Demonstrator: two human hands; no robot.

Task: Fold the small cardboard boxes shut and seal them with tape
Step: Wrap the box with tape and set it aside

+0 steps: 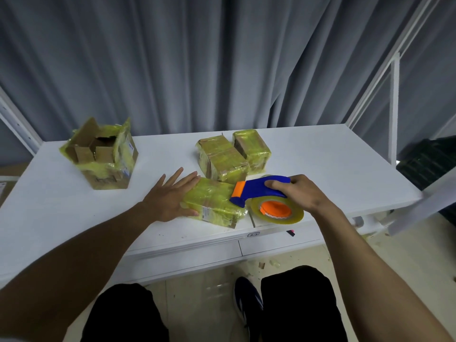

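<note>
Four tape-wrapped cardboard boxes sat on the white tabletop (320,164).
Left hand (170,201) pressed the near box (209,201), fingers (182,181) spread flat; right hand (303,193) clamped its fingers round the tape dispenser (256,186) at that box's right end. One sealed box (222,159) and a second sealed box (251,146) lay just behind it, the open box (101,154) well to its left.

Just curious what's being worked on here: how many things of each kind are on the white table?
Taped-up boxes: 3
Open box: 1
Tape dispenser: 1
Total: 5
</note>
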